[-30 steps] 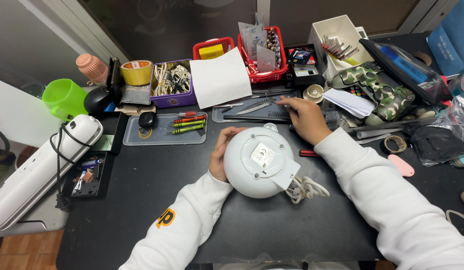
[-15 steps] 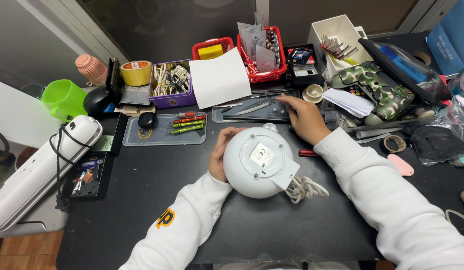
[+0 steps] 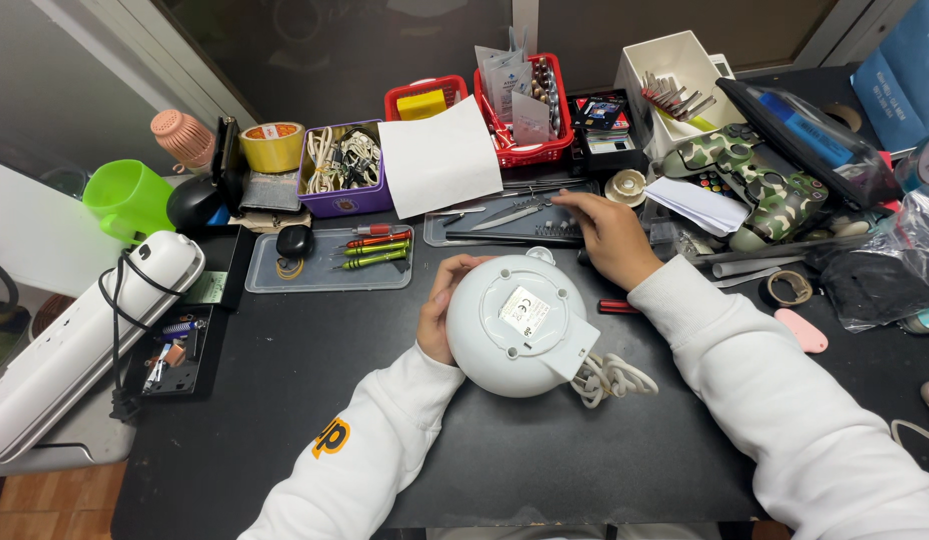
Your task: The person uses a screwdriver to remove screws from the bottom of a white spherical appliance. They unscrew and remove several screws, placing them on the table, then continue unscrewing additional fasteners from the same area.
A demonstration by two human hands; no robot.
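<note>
A round white appliance (image 3: 520, 325) lies bottom-up on the black table, its white cord (image 3: 613, 378) coiled at its right side. My left hand (image 3: 442, 310) cups its left side and steadies it. My right hand (image 3: 610, 235) reaches past it to a grey tool tray (image 3: 505, 222) that holds tweezers and other small tools. The fingertips rest at the tray's right end; I cannot tell whether they hold a tool. A red-handled tool (image 3: 619, 307) lies under my right wrist.
A second tray (image 3: 325, 268) with red and green screwdrivers sits left of the tool tray. Behind are a purple cable box (image 3: 343, 180), red baskets (image 3: 530, 115), a white sheet (image 3: 440, 158), tape roll (image 3: 272, 146), green cup (image 3: 130, 198). A camouflage game controller (image 3: 760, 180) and bags crowd the right.
My right hand has shifted slightly over the tool tray. The left hand and the white appliance have stayed put.
</note>
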